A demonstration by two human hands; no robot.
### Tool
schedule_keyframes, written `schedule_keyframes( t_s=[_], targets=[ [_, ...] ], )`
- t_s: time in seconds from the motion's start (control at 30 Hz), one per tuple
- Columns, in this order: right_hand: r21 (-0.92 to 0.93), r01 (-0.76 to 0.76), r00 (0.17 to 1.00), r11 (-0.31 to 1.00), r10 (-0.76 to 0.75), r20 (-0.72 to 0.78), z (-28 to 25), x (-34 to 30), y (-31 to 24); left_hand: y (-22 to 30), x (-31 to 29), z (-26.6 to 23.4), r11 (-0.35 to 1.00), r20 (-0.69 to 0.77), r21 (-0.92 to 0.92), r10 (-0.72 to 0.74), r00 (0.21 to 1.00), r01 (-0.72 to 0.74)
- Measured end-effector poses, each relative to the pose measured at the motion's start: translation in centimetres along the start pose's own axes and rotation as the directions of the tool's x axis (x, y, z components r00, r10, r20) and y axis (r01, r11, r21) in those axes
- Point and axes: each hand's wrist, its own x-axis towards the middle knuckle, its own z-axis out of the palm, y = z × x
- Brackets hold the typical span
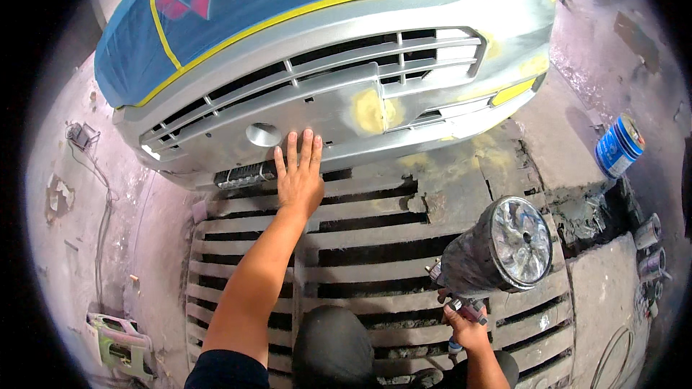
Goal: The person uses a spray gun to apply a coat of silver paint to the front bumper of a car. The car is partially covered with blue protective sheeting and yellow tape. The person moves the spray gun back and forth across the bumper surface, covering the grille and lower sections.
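Note:
A silver car bumper (324,104) with a slatted grille and yellowish patches spans the upper middle. My left hand (299,176) reaches out to its lower part, fingers stretched and slightly spread, the tips on or close to the surface beside a round recess (264,134). At the lower right, my right hand (467,328) is closed around the handle of a spray gun (465,308). The gun's large paint-smeared cup (497,245) sits on top and tilts toward me. Blue masking film (288,7), edged with yellow tape (303,18), covers the car above the bumper.
Slotted floor grating (367,271) lies beneath the bumper and my knees. A blue paint can (619,147) stands at the right, with several small cups (651,263) nearer. A cable (108,209) runs along the left floor, and a stained plastic piece (121,344) lies lower left.

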Motion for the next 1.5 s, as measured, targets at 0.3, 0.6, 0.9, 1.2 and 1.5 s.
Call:
schedule_keyframes(
  t_s=[0.3,0.6,0.9,1.2,1.5],
  targets=[
    [-0.08,0.034,0.999,0.996,-0.031,0.042,0.8,0.2,0.4,-0.8,1.3,-0.9,0.996,-0.017,0.031,0.085,0.996,-0.085],
    [0.005,0.047,0.998,0.999,-0.047,0.036,0.8,-0.3,0.8,-0.9,0.1,0.1,0.984,0.008,0.042,0.173,0.985,-0.173],
    [-0.041,0.046,0.999,0.998,-0.047,-0.004,0.9,0.1,0.8,-2.9,-3.2,1.3,0.978,0.128,0.067,0.19,0.973,-0.2],
    [-0.314,-0.02,0.981,0.949,-0.041,-0.188,0.2,4.3,6.5,5.5,-16.0,-1.8,0.835,0.73,-0.549,0.449,0.515,0.05],
    [-0.236,-0.014,0.997,0.972,-0.003,-0.071,0.2,5.9,8.3,7.9,-20.8,-3.9,0.809,0.639,-0.584,0.406,0.653,0.069]
  ],
)
